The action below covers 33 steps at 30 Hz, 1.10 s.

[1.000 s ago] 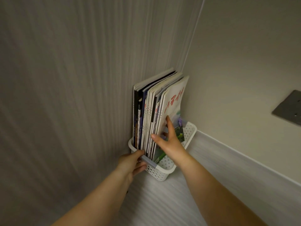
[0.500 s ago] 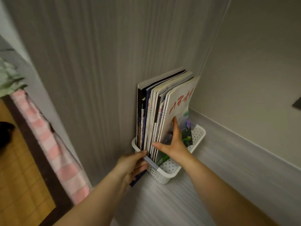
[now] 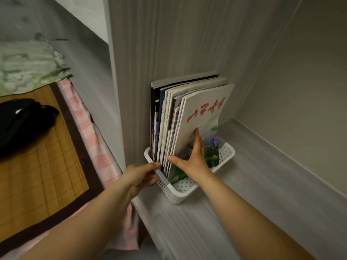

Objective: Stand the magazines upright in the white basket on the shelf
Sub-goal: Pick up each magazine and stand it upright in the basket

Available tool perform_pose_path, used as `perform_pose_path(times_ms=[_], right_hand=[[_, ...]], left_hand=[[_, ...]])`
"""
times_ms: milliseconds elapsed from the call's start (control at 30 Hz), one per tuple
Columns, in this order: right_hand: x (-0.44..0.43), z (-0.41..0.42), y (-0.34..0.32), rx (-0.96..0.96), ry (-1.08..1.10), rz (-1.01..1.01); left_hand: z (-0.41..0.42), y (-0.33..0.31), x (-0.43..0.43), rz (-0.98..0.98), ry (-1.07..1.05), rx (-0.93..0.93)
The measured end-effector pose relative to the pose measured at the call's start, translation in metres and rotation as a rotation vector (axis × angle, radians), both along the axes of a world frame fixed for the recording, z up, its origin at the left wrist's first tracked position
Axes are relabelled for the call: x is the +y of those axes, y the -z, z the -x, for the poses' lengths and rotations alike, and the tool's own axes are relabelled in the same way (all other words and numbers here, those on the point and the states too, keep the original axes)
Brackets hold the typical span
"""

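White perforated plastic forms the basket (image 3: 180, 194), which sits on the grey shelf (image 3: 253, 194) close against the wood-grain side panel (image 3: 169, 44), in the corner near the back wall (image 3: 300, 81); the magazines (image 3: 169, 117) stand upright in it, spines toward the camera, packed against the panel side; the right part of the basket holds no magazines. The outermost magazine (image 3: 204, 113) has a pale cover with red lettering and a picture of flowers and greenery lower down; its upper right edge curls away from the stack. The right hand (image 3: 191, 158) lies open and flat on that cover, fingers spread, forefinger pointing up and thumb stretched left across the lower edges of the magazines; it presses rather than grasps. The left hand (image 3: 139, 177) is at the near left corner of the basket, thumb on top of the rim and fingers curled under against the outer wall, pinched on the basket's edge. Both forearms reach in from the bottom of the view. To the left of the panel, lower down, lie a bamboo mat (image 3: 37, 166) with a dark border, a black object (image 3: 20, 121) on it, pink checked cloth (image 3: 93, 143) beside it, and green patterned fabric (image 3: 28, 66) beyond.
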State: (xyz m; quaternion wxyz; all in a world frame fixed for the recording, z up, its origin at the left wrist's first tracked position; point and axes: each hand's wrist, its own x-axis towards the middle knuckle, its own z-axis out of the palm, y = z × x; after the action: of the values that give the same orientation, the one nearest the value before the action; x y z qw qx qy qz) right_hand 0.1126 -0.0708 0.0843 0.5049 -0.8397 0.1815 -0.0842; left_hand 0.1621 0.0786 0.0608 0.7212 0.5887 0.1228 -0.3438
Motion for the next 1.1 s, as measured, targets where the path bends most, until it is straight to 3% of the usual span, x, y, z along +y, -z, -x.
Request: perform_pose_path(times_ms=[567,900,1100], right_hand=[[0.042,0.021,0.006,0.001,-0.074,0.013],[0.052,0.018,0.005,0.048,-0.008,0.027],[0.064,0.017,0.004,0.023,0.076,-0.002]], left_hand=[[0.034,-0.011,0.051,-0.044,0.022,-0.054],[-0.001,-0.022,0.061,-0.162,0.335,-0.118],[-0.012,-0.017,0.061,-0.158,0.408,-0.123]])
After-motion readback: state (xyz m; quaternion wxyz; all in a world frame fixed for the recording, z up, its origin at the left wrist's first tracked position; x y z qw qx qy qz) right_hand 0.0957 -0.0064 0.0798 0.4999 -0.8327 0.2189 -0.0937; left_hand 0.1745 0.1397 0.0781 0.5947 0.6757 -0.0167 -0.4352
